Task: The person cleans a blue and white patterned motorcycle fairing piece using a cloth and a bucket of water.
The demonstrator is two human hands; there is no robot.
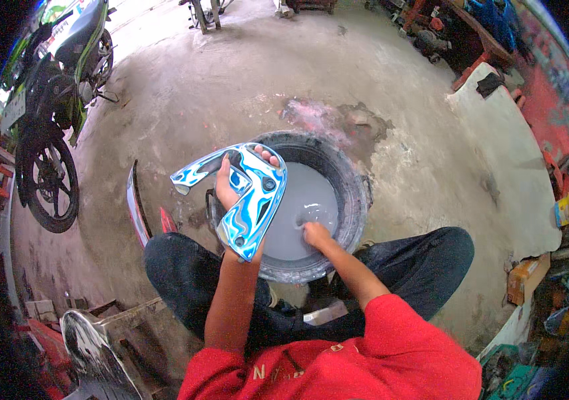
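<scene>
My left hand is wrapped round a curved, hooked body panel with a glossy blue, white and silver swirl pattern and small holes in it. Its thumb lies in the panel's inner bend and the fingertips show over the top edge. The panel is held above the left side of a round black tub, which stands between my knees with cloudy grey water in it. At the water's surface, near the tub's front right, is my right hand, closed. Its fingertips are under the water, so whatever they hold is hidden.
A motorcycle stands at the far left. Beside my left knee lie a long curved strip and a red pointed piece. A white panel and a cardboard box are at the right. A worn bench-like object sits at the lower left.
</scene>
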